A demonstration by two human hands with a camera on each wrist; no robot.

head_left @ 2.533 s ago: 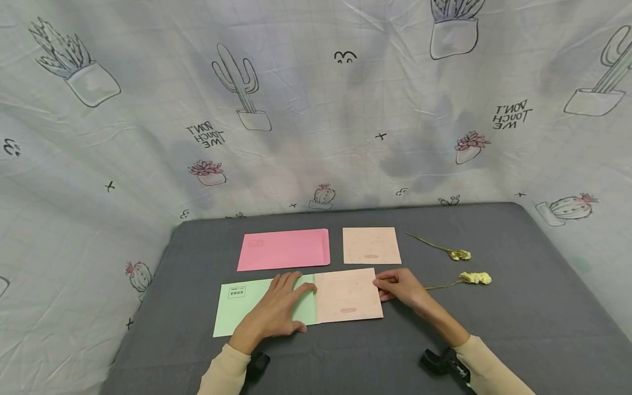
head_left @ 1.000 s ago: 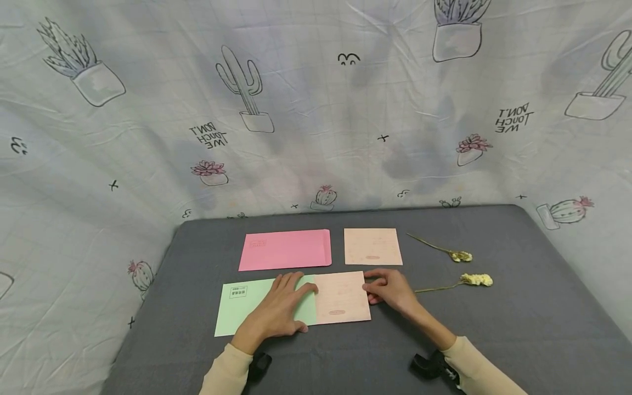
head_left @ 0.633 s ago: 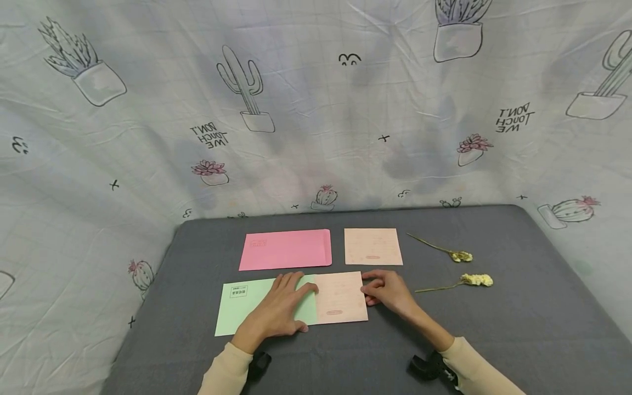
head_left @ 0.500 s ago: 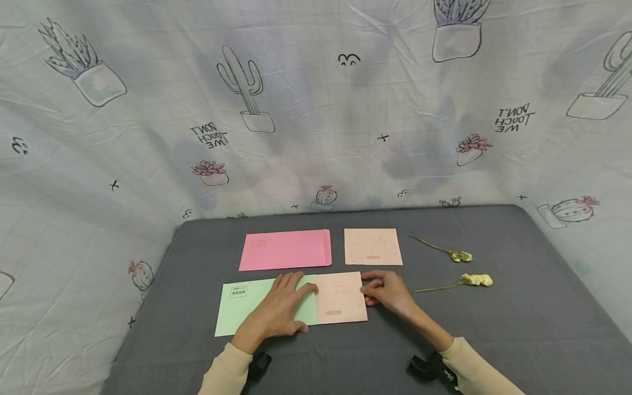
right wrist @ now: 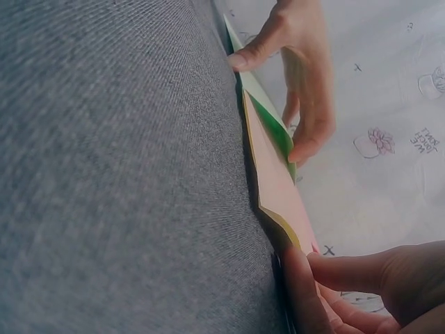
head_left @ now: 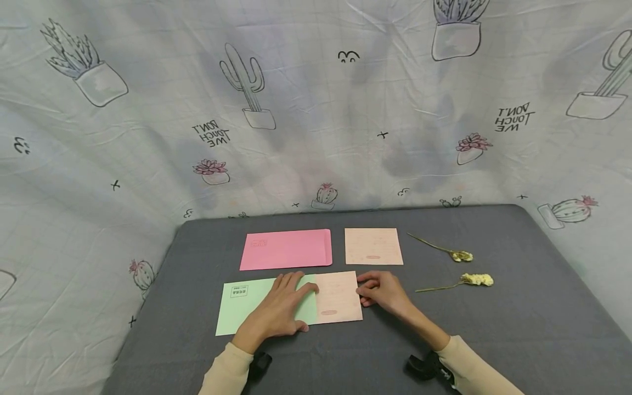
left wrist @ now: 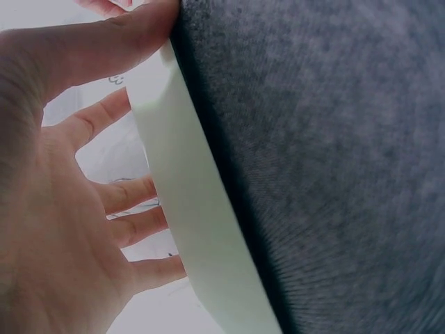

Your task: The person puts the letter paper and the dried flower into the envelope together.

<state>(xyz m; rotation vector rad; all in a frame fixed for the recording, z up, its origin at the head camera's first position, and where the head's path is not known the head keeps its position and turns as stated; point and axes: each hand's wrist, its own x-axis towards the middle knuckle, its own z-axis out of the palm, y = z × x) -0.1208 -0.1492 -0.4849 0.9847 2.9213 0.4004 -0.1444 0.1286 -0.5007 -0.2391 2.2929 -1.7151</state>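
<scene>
In the head view a light green envelope (head_left: 233, 311) lies on the table, a peach card (head_left: 338, 299) partly inside its right end. My left hand (head_left: 274, 310) rests spread across the envelope, fingers fairly straight, thumb by the near edge and index fingertip by the mouth. My right hand (head_left: 387, 293) pinches the card's right edge between thumb and fingers. The right wrist view shows the card (right wrist: 274, 163) entering under the lifted green lip (right wrist: 274, 125). How much card is inside is hidden. In the left wrist view the envelope (left wrist: 191, 195) lies under my spread fingers.
Behind lies a pink envelope (head_left: 286, 250), with a second peach card (head_left: 373, 247) to its right. Two yellow dried flowers, one farther back (head_left: 460, 256) and one nearer (head_left: 476, 280), lie to the right. A patterned cloth (head_left: 296, 109) hangs beyond the grey table (head_left: 518, 318).
My right hand has moved left, and the peach card has slid farther into the green envelope. My left hand has stayed in place on the envelope.
</scene>
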